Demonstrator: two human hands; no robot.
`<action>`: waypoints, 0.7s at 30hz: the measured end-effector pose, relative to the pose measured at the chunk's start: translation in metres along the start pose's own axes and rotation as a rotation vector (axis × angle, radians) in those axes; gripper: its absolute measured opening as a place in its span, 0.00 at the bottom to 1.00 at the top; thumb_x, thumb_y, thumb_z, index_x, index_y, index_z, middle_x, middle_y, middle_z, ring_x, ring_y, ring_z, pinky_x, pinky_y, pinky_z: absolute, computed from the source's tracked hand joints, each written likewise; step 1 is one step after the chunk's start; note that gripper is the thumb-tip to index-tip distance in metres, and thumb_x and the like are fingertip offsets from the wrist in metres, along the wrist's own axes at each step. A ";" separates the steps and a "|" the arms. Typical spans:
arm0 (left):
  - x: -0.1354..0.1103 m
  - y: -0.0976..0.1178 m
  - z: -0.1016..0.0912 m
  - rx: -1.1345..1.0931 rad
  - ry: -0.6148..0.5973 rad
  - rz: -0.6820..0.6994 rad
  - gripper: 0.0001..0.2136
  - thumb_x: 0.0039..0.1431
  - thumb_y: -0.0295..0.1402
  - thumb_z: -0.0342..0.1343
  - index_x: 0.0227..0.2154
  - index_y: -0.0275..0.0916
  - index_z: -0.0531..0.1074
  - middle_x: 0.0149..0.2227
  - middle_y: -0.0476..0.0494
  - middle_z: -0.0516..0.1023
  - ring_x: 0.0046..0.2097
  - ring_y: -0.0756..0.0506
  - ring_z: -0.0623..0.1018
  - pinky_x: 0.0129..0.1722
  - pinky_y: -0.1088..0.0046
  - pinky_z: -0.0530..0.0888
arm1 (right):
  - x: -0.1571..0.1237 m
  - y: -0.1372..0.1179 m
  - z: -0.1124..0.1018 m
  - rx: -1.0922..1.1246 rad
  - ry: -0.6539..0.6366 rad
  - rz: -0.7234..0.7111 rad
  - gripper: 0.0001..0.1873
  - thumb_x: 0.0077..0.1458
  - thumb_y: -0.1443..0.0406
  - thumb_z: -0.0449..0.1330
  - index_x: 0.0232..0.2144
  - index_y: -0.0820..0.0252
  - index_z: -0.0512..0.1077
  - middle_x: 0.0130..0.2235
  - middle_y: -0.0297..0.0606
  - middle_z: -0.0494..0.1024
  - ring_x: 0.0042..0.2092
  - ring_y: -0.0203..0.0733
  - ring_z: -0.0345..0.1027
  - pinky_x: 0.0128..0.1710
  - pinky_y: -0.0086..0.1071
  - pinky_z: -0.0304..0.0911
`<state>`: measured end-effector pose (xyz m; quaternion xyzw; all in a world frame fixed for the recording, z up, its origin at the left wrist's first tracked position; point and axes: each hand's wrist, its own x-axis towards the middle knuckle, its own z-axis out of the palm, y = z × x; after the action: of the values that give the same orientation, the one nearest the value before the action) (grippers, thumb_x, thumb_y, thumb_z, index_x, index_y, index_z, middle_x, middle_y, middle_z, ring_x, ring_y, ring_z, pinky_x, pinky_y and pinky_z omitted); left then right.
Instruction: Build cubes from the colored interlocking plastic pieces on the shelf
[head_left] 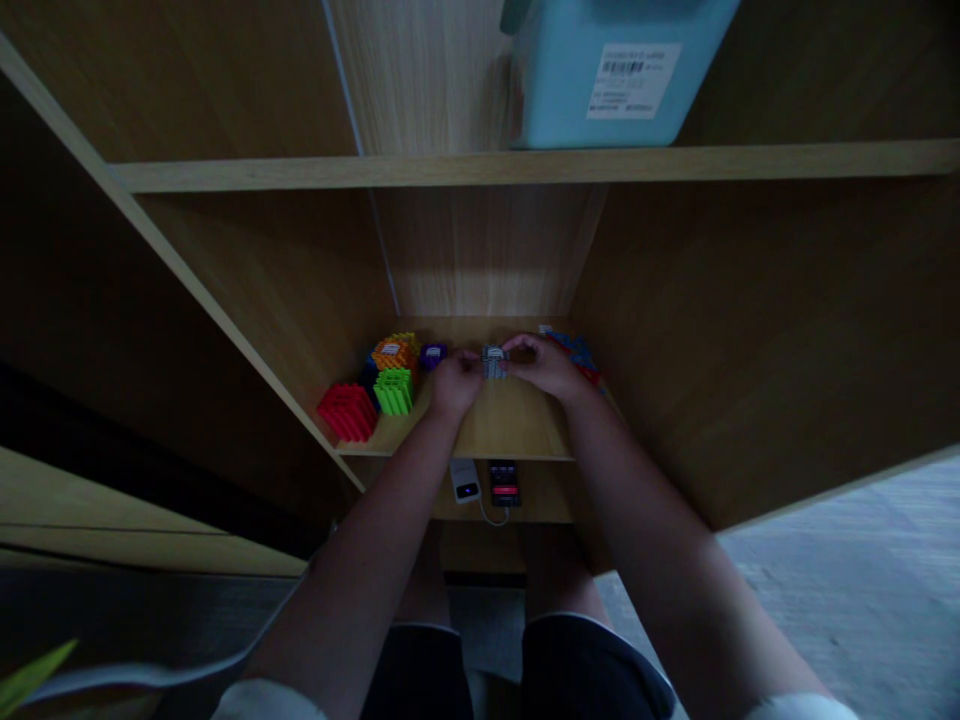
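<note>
Grey ribbed block [494,362] sits between the two hands, about mid-width over the middle shelf [517,420]; whether its base touches the board, cannot tell. Right hand [551,368] at its right side: thumb and forefinger bent into a narrow pinch on the edge, forefinger at the far corner, thumb nearer. Left hand [456,382] at the left side, fingers gathered close; tips too dim and small to tell how firmly they close. Pale label on the block's far part. Judged from look alone: light, stiff plastic, probably several slotted pieces rather than one solid lump, so a hard squeeze or twist might shift them; not likely fragile. Ridges should give fair grip, little slipping. Best hold: low on two opposite side walls, fingertips flat across the ribs, label left uncovered. Left end of shelf: red block [349,412] nearest the edge, green block [394,391] just beside it, orange block [394,352] farther back, purple piece [433,356] between these and the left hand. Right end: blue and red pieces [574,350], partly hidden by the right hand and forearm. Blue bin [600,80] on the shelf above.
</note>
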<state>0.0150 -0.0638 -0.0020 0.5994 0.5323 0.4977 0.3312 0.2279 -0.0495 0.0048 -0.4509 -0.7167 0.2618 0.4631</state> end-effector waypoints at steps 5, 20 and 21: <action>0.000 0.000 0.001 -0.007 0.009 0.002 0.05 0.60 0.27 0.67 0.36 0.42 0.79 0.30 0.45 0.82 0.38 0.41 0.83 0.40 0.69 0.74 | 0.000 0.001 0.001 -0.003 -0.008 -0.002 0.17 0.53 0.53 0.75 0.43 0.49 0.81 0.48 0.36 0.86 0.54 0.53 0.78 0.62 0.48 0.68; 0.001 -0.002 0.000 0.008 0.014 0.039 0.05 0.57 0.27 0.68 0.34 0.42 0.78 0.29 0.46 0.81 0.36 0.43 0.82 0.38 0.70 0.73 | -0.002 -0.002 0.002 0.020 -0.013 -0.015 0.19 0.53 0.53 0.75 0.45 0.48 0.80 0.50 0.37 0.85 0.56 0.53 0.77 0.64 0.49 0.67; 0.002 -0.002 0.001 0.022 0.011 0.040 0.05 0.58 0.27 0.68 0.34 0.42 0.78 0.30 0.46 0.81 0.36 0.43 0.82 0.38 0.70 0.73 | -0.002 -0.002 0.002 0.027 -0.015 -0.019 0.19 0.53 0.52 0.75 0.45 0.48 0.80 0.50 0.37 0.85 0.56 0.53 0.77 0.64 0.50 0.67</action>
<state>0.0148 -0.0618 -0.0035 0.6106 0.5275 0.5016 0.3119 0.2255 -0.0517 0.0045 -0.4359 -0.7208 0.2703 0.4662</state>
